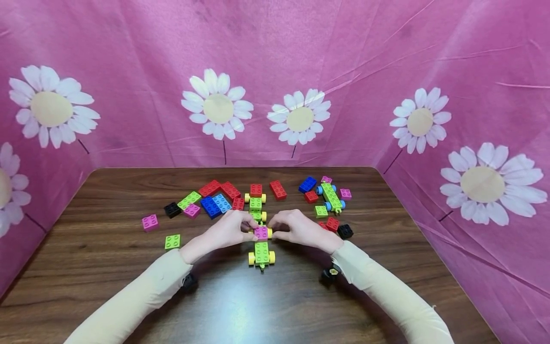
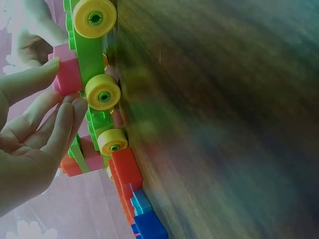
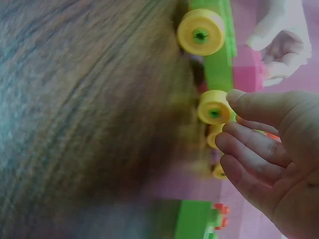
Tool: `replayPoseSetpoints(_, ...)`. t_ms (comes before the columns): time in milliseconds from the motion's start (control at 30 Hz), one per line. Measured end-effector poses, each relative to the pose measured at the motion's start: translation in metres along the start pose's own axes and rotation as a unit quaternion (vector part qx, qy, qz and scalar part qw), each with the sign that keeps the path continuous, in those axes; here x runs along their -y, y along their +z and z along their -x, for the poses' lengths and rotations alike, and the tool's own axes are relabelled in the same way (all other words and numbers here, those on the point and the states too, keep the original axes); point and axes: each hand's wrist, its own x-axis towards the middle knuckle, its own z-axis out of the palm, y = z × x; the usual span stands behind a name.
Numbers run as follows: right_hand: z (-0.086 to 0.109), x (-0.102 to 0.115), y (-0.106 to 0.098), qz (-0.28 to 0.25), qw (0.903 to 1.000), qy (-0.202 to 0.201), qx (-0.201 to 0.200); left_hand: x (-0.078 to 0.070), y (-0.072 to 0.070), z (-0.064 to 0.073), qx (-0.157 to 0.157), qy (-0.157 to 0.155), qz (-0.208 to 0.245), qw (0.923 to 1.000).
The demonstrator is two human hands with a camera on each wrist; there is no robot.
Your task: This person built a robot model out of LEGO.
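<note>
A pink brick (image 1: pixel 261 232) sits on the front green wagon base (image 1: pixel 261 251), which has yellow wheels. My left hand (image 1: pixel 229 230) pinches that brick from the left; the thumb lies against it in the left wrist view. On the other side, my right hand (image 1: pixel 296 230) is beside a yellow wheel (image 3: pixel 214 107). Its thumb tip overlaps the wheel's edge in the right wrist view, and its fingers are loosely bent. Behind, in line, stands another green wagon base (image 1: pixel 255 204) with yellow wheels. A red brick (image 1: pixel 256 190) is at its far end.
Blue, red, green, pink and black bricks lie in a loose group at the left, including a lone green brick (image 1: pixel 173 241). At the right stands a green wagon base (image 1: pixel 331 197) with blue wheels, among scattered bricks. Pink flowered cloth (image 1: pixel 258 148) surrounds the wooden table (image 1: pixel 107 267).
</note>
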Motion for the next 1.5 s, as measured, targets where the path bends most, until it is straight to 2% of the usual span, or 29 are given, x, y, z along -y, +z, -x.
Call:
replayPoseSetpoints(167,0.001,0.007,-0.006,-0.013,0.9998,-0.007,-0.009,0.002,0.001,0.002,-0.006,-0.003,0.005,1.0)
replayPoseSetpoints(333,-0.002,0.011,-0.003,-0.02,0.9995,-0.022,-0.011,0.002,0.002,0.002,-0.005,-0.015,0.006,0.9999)
replayPoseSetpoints(700,-0.004,0.015,-0.002,-0.032,0.9989,-0.021,-0.027,0.0,0.004,0.003,-0.026,0.011,-0.014,0.9995)
replayPoseSetpoints(1167,-0.007,0.016,-0.002,-0.062,0.9979,0.015,-0.009,-0.001,0.003,0.002,-0.013,0.01,-0.016,0.9997)
replayPoseSetpoints(1367,-0.007,0.015,-0.003,-0.069,0.9974,0.019,-0.006,0.0,0.004,0.003,-0.02,0.025,-0.017,0.9993)
replayPoseSetpoints(1500,-0.008,0.016,-0.004,-0.082,0.9961,0.032,0.004,0.003,0.005,0.004,-0.026,0.046,-0.027,0.9982)
